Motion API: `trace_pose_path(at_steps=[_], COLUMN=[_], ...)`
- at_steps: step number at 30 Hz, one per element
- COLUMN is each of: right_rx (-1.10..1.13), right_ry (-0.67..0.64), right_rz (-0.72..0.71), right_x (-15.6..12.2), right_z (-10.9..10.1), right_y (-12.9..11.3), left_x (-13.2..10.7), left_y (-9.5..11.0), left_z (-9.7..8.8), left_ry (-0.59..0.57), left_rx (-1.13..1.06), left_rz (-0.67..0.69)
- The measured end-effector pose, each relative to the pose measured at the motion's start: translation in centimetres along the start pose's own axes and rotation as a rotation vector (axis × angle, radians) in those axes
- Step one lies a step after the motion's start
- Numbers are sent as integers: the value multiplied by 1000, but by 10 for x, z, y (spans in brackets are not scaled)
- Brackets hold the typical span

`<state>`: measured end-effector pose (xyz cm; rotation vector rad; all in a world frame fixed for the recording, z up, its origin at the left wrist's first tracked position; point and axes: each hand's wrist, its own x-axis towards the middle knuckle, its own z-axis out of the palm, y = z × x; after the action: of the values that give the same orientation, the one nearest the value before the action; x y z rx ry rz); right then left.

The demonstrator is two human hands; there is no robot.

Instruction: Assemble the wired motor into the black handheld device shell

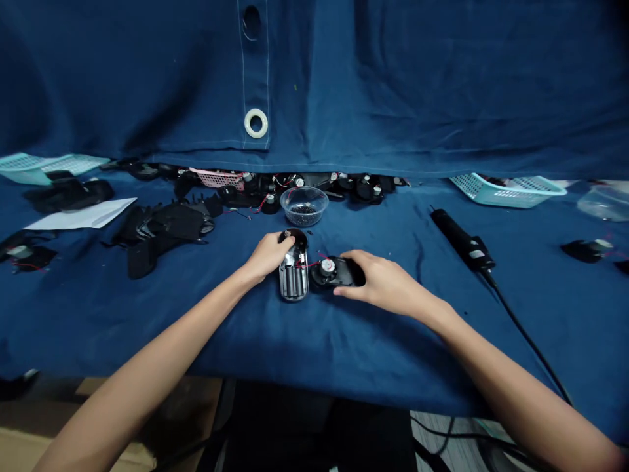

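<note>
Near the middle of the blue-covered table, my left hand [271, 254] grips the upper end of a silver and black housing half [293, 278], whose open side shows a battery bay. Its thumb lies over the round black end. Just to the right, my right hand [381, 278] is closed around a black housing half [339, 272] with a small round motor [327, 267] on it. Thin red wires [309, 264] run between the two halves, which lie side by side. Right-hand fingertips are partly hidden behind the black piece.
Behind my hands stands a clear bowl [304, 206] of small dark screws. A corded black electric screwdriver [462, 239] lies right. Black shells [164, 229] are piled left near white paper [83, 215]. Turquoise baskets [508, 191] and a pink basket [219, 179] line the back by a hanging blue cloth.
</note>
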<state>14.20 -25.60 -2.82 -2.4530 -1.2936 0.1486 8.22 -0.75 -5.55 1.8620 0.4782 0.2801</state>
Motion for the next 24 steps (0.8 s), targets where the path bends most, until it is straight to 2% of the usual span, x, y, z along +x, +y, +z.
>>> trace_pose_path(at_steps=[3,5,8,11,14,16,21,24], right_rx=[15,56,156,241,241,187,-2,-74], right_ry=[83,182,332,356,332,306,157,59], right_rz=[52,101,141,123,153,191,290,344], right_x=[12,19,22,16,9,5,-2,-3], right_z=[-13,-16,-9,2,6,4,-4,-4], right_y=[5,6,9,15,18,19,20,22], left_x=[7,10,9,3,-3,-5,-10,-15], left_y=[12,20,26,25,18,13,1,-2], left_z=[10,18,28,34,35,35,41,44], left_ry=[13,-2,-29,-110,-165,-160,-20,3], left_rx=[-256,-412,-565,-603,-551,-465,-132,12], left_rz=[-21,-26,-30,-63,-75,-76,-1,65])
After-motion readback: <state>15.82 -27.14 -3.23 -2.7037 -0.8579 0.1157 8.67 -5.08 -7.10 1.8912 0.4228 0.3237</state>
